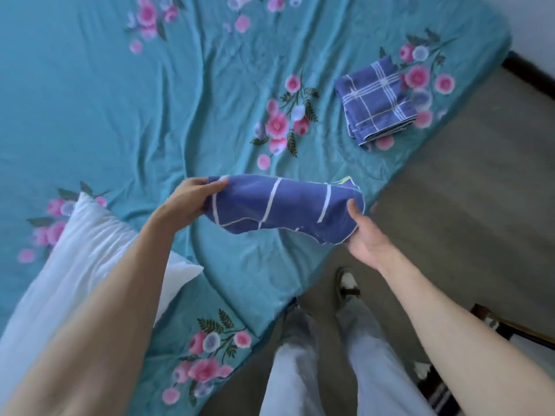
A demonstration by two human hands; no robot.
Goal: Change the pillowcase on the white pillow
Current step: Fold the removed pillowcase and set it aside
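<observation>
While the white pillow (90, 250) lies bare at near left, the left hand (192, 202) and right hand (365, 238) each pinch an end of the blue, white-checked pillowcase (282, 208) above the bed (120, 100).

Teal floral bedsheet (120, 100) over bed; grey floor (468, 190); dark wooden chair (510, 331) at right edge.

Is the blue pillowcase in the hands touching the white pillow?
Apart. In the head view the blue pillowcase hangs between the left hand and right hand, and teal sheet shows between it and the white pillow.
</observation>
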